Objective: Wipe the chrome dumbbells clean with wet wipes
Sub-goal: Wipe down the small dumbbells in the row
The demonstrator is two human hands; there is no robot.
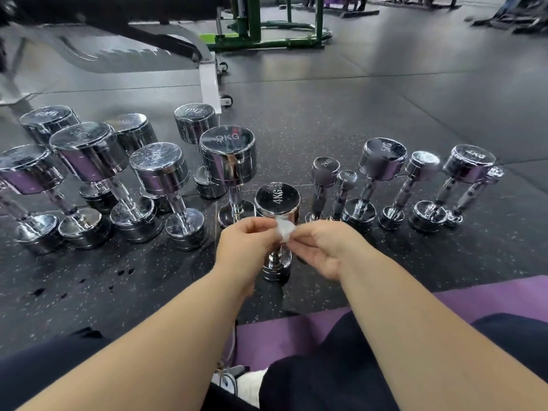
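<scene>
A small crumpled white wet wipe [283, 228] is pinched between my left hand [247, 247] and my right hand [321, 247], both held in front of me above the floor. Right behind and below them a chrome dumbbell marked 4KG [277, 200] stands on end; my hands hide most of its handle. Several more chrome dumbbells stand upright on the floor: large ones at the left [89, 152], a 9KG one [227, 155] at the centre, smaller ones at the right [382, 158].
The floor is dark speckled rubber [341, 114], with wet drops at the lower left [124, 272]. A purple mat [489, 295] lies under my legs. A weight bench [207, 75] and a green machine frame [267, 34] stand behind the dumbbells.
</scene>
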